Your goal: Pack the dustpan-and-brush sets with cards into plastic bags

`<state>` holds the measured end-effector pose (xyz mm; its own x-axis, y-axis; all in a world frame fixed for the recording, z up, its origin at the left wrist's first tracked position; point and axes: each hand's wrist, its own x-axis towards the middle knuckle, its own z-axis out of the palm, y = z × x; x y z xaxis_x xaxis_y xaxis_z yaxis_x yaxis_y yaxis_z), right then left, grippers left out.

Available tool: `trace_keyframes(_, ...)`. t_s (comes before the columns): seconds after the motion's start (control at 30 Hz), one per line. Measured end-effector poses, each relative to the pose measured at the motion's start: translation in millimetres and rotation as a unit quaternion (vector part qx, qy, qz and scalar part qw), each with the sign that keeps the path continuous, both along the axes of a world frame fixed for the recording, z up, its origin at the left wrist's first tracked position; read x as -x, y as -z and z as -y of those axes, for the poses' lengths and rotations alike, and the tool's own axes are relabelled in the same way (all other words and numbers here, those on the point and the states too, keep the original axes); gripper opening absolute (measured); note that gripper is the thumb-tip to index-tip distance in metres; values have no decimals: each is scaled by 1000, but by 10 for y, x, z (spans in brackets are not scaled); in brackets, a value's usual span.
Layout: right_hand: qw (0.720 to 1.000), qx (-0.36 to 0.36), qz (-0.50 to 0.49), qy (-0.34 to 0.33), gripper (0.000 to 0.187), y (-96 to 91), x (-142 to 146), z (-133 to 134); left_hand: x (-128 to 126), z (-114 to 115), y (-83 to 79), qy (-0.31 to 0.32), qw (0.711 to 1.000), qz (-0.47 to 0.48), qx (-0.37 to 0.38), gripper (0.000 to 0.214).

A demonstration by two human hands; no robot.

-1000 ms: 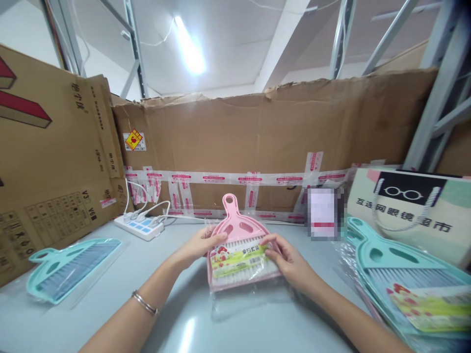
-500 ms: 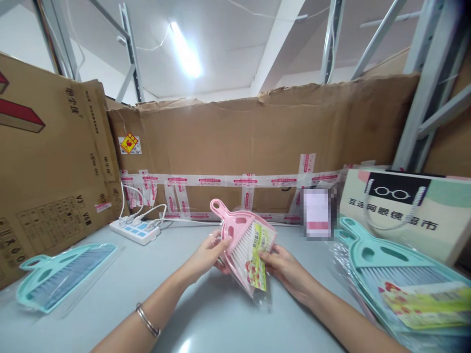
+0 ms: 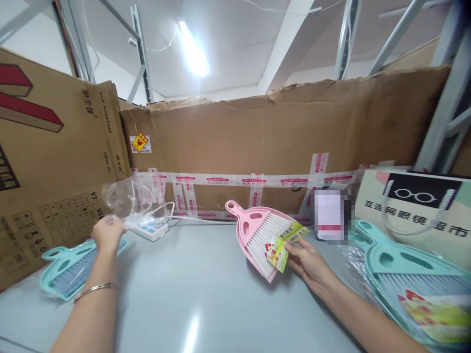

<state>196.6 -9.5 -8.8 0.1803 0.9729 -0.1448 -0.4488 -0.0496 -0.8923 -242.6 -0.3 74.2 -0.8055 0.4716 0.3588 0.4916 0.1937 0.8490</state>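
Observation:
A pink dustpan with a white-bristled brush [image 3: 253,235] is held above the table by my right hand [image 3: 309,262], whose fingers pinch its lower right side at the yellow-green card [image 3: 285,247]. To the left, my left hand [image 3: 108,231] grips a clear plastic bag [image 3: 128,201], which trails off toward the power strip. Just below that hand, a turquoise dustpan and brush set [image 3: 68,269] in clear wrap lies on the table, partly covered by my forearm.
More wrapped turquoise dustpan sets [image 3: 415,274] are piled at the right, before a paper bag [image 3: 371,211] with a rope handle. A white power strip [image 3: 156,230] with cables and a blurred-out upright phone-like object [image 3: 329,213] stand at the back. Cardboard [image 3: 228,132] walls the table.
The clear bag has come off the pink dustpan. My left hand has carried the bag left, while my right hand keeps the dustpan by its card, slightly farther right.

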Motion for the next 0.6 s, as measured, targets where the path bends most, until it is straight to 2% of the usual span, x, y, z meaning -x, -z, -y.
trace_keyframes(0.03,1000,2,-3,0,22,-2,11,4,21,60,3,-22,999,-3,46,54)
trace_keyframes(0.07,1000,6,-6,0,22,-8,24,11,-34,109,-8,-49,997,-28,50,74)
trace_keyframes(0.13,1000,16,-13,-9,22,-39,54,36,-339,153,-63,-102,986,-132,-24,101)
trace_keyframes(0.17,1000,20,-17,-14,22,-62,69,54,-556,149,-93,-86,976,-187,-74,100)
trace_keyframes(0.2,999,23,-19,-20,21,-89,85,74,-793,133,-111,-3,977,-189,-99,93)
trace_keyframes(0.23,999,23,-21,-28,20,-117,102,96,-1033,111,-109,132,978,-129,-96,83)
trace_keyframes(0.27,999,20,-20,-36,20,-144,120,119,-1261,87,-83,290,954,-45,-62,74)
trace_keyframes(0.3,999,16,-16,-47,20,-168,138,141,-1463,67,-35,438,898,47,-7,68)
trace_keyframes(0.33,998,13,-10,-64,21,-186,156,161,-1631,53,29,558,819,129,47,65)
trace_keyframes(0.37,996,10,-4,-86,22,-198,173,176,-1759,46,99,639,741,186,83,63)
trace_keyframes(0.4,994,8,4,-109,22,-204,186,184,-1846,44,167,681,689,230,93,61)
trace_keyframes(0.43,992,12,13,-128,23,-204,194,185,-1893,44,223,703,656,262,86,60)
trace_keyframes(0.47,990,20,24,-136,23,-201,194,178,-1906,43,262,711,639,284,69,58)
trace_keyframes(0.53,992,35,55,-103,23,-193,175,147,-1864,36,291,706,640,303,25,53)
trace_keyframes(0.6,991,18,127,23,34,-203,147,118,-1800,27,275,696,655,295,-3,47)
